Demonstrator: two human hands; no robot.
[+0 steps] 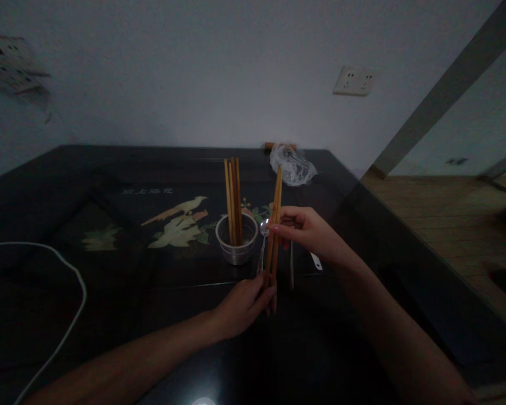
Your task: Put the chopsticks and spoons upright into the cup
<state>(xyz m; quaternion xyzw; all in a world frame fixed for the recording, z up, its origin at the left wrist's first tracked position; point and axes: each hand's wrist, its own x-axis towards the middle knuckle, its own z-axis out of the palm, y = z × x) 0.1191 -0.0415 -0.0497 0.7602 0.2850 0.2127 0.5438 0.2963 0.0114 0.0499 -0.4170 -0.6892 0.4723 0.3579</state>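
Note:
A pair of wooden chopsticks (277, 197) stands nearly upright between my hands, right of the metal cup. My left hand (251, 301) is closed around their lower ends. Higher up, at about the middle of the sticks, my right hand (306, 230) pinches them between thumb and fingers. Several other chopsticks (233, 205) stand in the metal cup (237, 254), leaning slightly left. A metal spoon (264, 226) lies on the table between the cup and the held pair. Partly behind my right hand are a thin metal utensil (292, 270) and a white handle end (316, 261).
The dark table (122, 306) has a bird and flower picture on its top. A crumpled clear plastic bag (290, 164) lies at the back edge beside a brown stick-like object (270, 146). A white cable (78, 275) curves along the left. Wall sockets (355, 81) are behind.

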